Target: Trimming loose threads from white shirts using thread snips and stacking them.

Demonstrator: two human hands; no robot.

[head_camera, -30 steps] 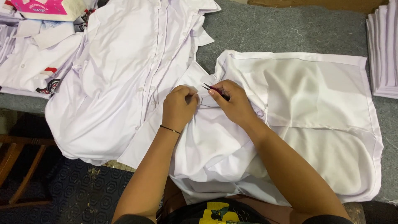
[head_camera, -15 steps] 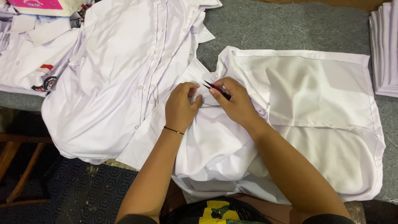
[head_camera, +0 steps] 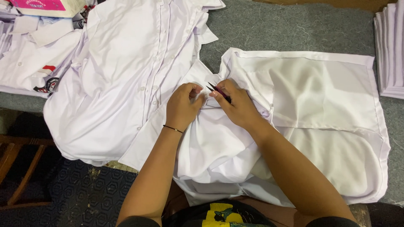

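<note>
A white shirt (head_camera: 320, 96) lies spread on the grey felt table (head_camera: 294, 29) in front of me. My left hand (head_camera: 183, 105) pinches a fold of its fabric near the middle, a thin black band on the wrist. My right hand (head_camera: 237, 105) holds small dark thread snips (head_camera: 218, 91), their tips pointing up-left at the pinched fold, close to my left fingers. The snips' handle is hidden in my palm.
A heap of white button shirts (head_camera: 126, 71) covers the table's left part and hangs over its edge. Folded shirts with red and black badges (head_camera: 38, 63) lie far left, a pink box (head_camera: 40, 5) above them. A stack of folded white cloth (head_camera: 391, 50) stands at the right. A wooden frame (head_camera: 17, 172) is below left.
Both hands have stayed together on the fold; the left fingers shifted slightly on the fabric. The view has tilted a little, so everything sits somewhat lower.
</note>
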